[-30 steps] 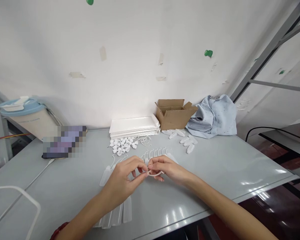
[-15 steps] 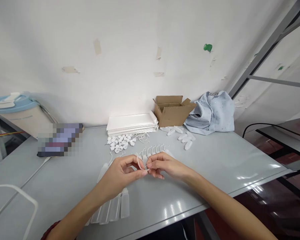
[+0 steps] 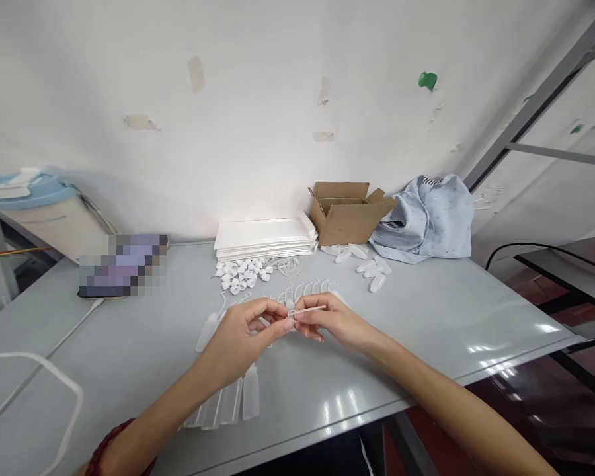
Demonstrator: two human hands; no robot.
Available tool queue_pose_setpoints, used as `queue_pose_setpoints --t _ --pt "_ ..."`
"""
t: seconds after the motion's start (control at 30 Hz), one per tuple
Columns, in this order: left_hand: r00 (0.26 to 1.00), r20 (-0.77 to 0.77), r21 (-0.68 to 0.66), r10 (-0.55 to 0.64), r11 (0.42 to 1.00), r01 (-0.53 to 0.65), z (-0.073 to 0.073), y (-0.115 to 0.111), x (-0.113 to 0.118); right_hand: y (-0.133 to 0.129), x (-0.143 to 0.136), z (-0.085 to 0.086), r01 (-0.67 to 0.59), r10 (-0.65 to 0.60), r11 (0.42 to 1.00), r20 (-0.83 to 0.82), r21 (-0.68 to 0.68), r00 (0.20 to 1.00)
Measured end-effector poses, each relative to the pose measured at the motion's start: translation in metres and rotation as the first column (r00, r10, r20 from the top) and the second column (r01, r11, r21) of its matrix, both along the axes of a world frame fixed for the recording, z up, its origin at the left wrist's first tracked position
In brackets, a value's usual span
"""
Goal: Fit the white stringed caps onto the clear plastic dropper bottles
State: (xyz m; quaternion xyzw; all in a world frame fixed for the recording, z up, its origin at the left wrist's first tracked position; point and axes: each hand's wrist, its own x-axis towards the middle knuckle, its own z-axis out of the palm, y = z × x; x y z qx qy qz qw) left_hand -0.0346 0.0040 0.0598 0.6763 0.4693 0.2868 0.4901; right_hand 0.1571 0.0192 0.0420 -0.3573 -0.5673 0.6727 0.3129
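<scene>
My left hand [image 3: 250, 334] and my right hand [image 3: 330, 318] meet above the middle of the table, each closed in a pinch. Between the fingertips they hold a thin, whitish strap [image 3: 311, 309], bent into a small loop, with one straight end pointing right across my right hand. Fingers hide part of the loop. Frosted flat tubes [image 3: 250, 395] lie side by side below my left forearm, partly covered by it. Another frosted tube [image 3: 207, 332] lies just left of that hand. Behind my hands is a row of curved thin straps [image 3: 311, 288], their lower parts hidden.
Small white caps [image 3: 242, 274] are heaped before a stack of white padded envelopes [image 3: 262, 235]. Loose straps [image 3: 288, 266] lie alongside. Farther right are clear pieces [image 3: 375, 268], an open cardboard box [image 3: 352, 221] and blue cloth [image 3: 441, 221]. A phone [image 3: 129, 264] with a cable is left.
The strap's free end, which stood up by my left fingers, now points right over my right hand. Both hands still pinch close together. The camera view has shifted slightly.
</scene>
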Motion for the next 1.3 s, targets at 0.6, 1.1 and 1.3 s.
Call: queue_pose_setpoints --t 0.6,1.1,1.3 --pt "0.995 -0.098 0.095 0.000 0.995 0.009 0.0007 -0.0027 0.0037 0.0004 -0.0013 0.0023 -0.018 0.015 0.999 0.076 0.043 0.997" --pt "0.985 -0.170 0.190 -0.035 0.979 0.068 -0.0024 -0.0050 0.0063 0.0040 0.0017 0.0000 -0.049 0.041 0.997 0.118 0.065 0.992" --pt "0.992 -0.126 0.076 0.012 0.997 -0.002 -0.0017 -0.0037 0.0055 0.0038 0.0046 0.0033 -0.114 0.102 0.991 0.150 0.075 0.983"
